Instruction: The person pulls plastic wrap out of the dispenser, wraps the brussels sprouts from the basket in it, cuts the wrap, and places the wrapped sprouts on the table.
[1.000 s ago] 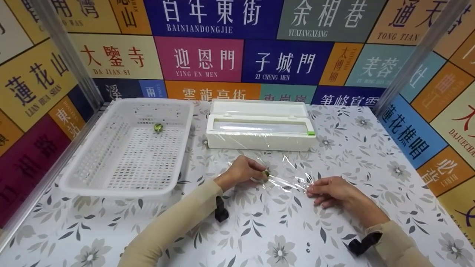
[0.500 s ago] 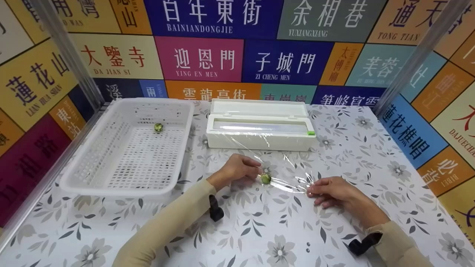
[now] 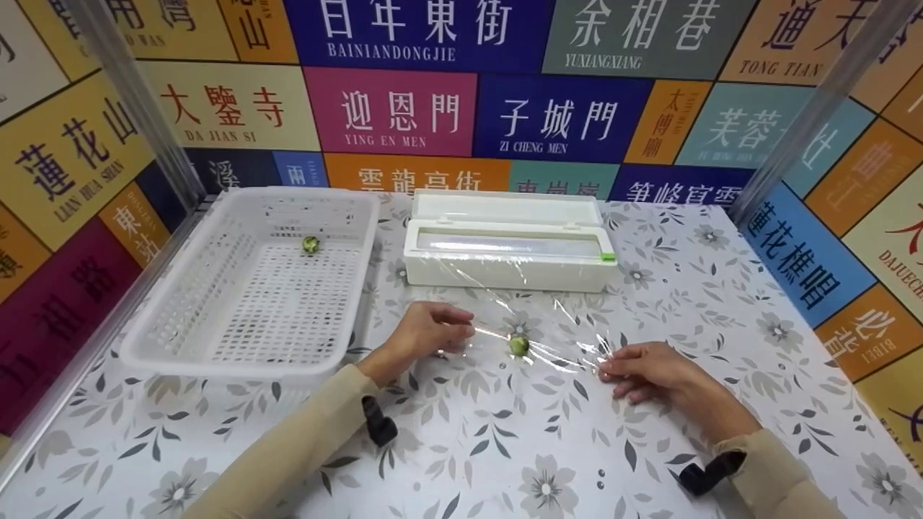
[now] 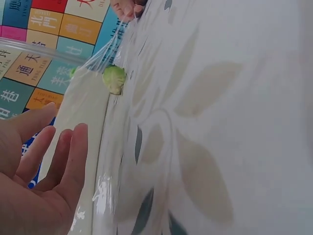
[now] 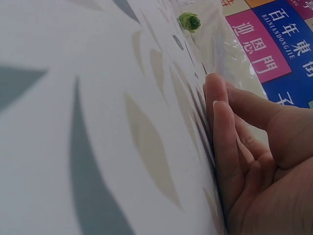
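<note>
Beside the sprout (image 3: 518, 346), cling film's near edge (image 3: 559, 360) (right hand (image 3: 649, 371) pinching) slants rightward.

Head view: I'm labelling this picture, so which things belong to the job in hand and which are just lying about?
Probably the job:
- left hand
- right hand, pinching clear film
- vegetable between the hands
- white box
- basket
- similar vegetable inside it

Probably just surroundings:
- sign wall
- flowered tablecloth

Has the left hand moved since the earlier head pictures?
Yes: the left hand has shifted leftward, closer to the basket.
</note>
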Tool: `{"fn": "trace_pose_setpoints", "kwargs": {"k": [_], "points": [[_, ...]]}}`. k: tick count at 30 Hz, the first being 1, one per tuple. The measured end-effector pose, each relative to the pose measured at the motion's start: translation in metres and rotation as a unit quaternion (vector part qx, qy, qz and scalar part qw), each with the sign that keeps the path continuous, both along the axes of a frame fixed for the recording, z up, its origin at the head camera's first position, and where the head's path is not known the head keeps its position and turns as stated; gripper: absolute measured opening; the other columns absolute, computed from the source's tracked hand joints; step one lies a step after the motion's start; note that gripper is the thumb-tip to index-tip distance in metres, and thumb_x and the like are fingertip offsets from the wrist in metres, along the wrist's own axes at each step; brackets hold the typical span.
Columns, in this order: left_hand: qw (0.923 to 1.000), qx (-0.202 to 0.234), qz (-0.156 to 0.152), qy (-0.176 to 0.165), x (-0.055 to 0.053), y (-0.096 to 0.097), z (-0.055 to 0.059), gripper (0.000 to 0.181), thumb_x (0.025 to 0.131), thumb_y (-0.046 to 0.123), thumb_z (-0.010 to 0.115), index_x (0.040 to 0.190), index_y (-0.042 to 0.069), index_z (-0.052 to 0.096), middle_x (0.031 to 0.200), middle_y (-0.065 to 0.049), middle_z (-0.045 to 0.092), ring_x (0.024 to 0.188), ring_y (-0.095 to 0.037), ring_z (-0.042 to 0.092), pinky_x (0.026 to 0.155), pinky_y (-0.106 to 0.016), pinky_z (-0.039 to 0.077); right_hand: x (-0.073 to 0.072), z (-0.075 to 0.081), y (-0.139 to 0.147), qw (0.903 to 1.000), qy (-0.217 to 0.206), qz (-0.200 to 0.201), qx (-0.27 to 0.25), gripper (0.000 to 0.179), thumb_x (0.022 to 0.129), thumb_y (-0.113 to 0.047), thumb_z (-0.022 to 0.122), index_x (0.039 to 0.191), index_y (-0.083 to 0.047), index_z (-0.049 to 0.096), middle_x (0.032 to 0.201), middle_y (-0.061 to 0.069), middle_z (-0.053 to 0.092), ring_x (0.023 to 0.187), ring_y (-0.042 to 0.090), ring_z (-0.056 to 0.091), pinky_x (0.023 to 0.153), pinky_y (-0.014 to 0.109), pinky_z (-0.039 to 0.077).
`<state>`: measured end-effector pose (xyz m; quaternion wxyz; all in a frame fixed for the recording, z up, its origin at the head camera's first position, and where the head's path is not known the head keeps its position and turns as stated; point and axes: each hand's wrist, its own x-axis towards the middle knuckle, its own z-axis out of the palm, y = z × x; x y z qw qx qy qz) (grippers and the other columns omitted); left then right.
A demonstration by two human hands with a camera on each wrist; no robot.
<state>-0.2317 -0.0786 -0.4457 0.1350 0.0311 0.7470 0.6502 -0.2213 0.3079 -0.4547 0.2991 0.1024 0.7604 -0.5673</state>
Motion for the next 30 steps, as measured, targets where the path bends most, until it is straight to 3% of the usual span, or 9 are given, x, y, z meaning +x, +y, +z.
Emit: {"fn": "trace_pose_setpoints", "kwargs": {"k": [5,10,16,23,27,30], "points": [[0.9977,-0.059,0.011,0.031,0.014,-0.024,0.002,0.032,0.083,0.01,0.08,0.113,0.003,0.073,0.103,-0.012,0.077,0.084,-0.018,0.073,0.076,-0.029,0.064,0.001,0.001,0.001,1.0,-0.004,-0.003,-0.003,0.033,0.083,-0.024,0.082,0.108,-0.01,0.067,0.093,0.004,0.078,0.066,0.011,0.073,0.055,0.023,0.06],[0.9914,-0.114,0.015,0.061,0.022,-0.036,0.003,0.03,0.081,0.008,0.081,0.11,0.004,0.074,0.107,-0.013,0.076,0.09,-0.017,0.072,0.08,-0.026,0.062,0.001,0.001,0.001,1.0,0.0,0.008,-0.004,0.032,0.084,-0.024,0.081,0.108,-0.01,0.067,0.093,0.002,0.079,0.067,0.01,0.073,0.055,0.022,0.06],[0.9846,-0.161,0.03,0.061,0.03,-0.045,0.004,0.031,0.077,0.004,0.083,0.107,0.008,0.076,0.104,-0.012,0.076,0.091,-0.017,0.068,0.075,-0.023,0.059,-0.001,0.0,0.0,0.9998,0.002,0.018,-0.002,0.03,0.085,-0.024,0.08,0.109,-0.011,0.067,0.092,0.0,0.079,0.068,0.01,0.073,0.055,0.021,0.06],[0.9824,-0.174,0.035,0.058,0.033,-0.048,-0.002,0.034,0.074,-0.003,0.083,0.106,0.003,0.075,0.1,-0.015,0.076,0.086,-0.019,0.07,0.073,-0.024,0.061,0.0,0.0,0.0,0.9999,0.004,0.015,0.001,0.033,0.084,-0.024,0.081,0.11,-0.01,0.066,0.093,0.001,0.079,0.067,0.01,0.073,0.054,0.022,0.06],[0.9846,-0.162,0.054,0.037,0.031,-0.049,-0.004,0.037,0.074,-0.007,0.081,0.109,-0.001,0.073,0.103,-0.018,0.074,0.084,-0.019,0.069,0.071,-0.025,0.061,0.001,0.001,0.0,0.9999,0.004,0.013,-0.001,0.035,0.084,-0.024,0.081,0.111,-0.009,0.066,0.094,0.003,0.078,0.068,0.011,0.073,0.055,0.022,0.06],[0.9864,-0.143,0.081,0.0,0.028,-0.05,-0.002,0.037,0.076,-0.007,0.08,0.112,-0.004,0.07,0.103,-0.02,0.073,0.079,-0.019,0.072,0.068,-0.026,0.063,0.0,0.002,-0.001,0.9999,0.007,0.012,-0.004,0.035,0.084,-0.024,0.081,0.111,-0.008,0.067,0.094,0.003,0.078,0.068,0.011,0.073,0.055,0.023,0.06]]}}
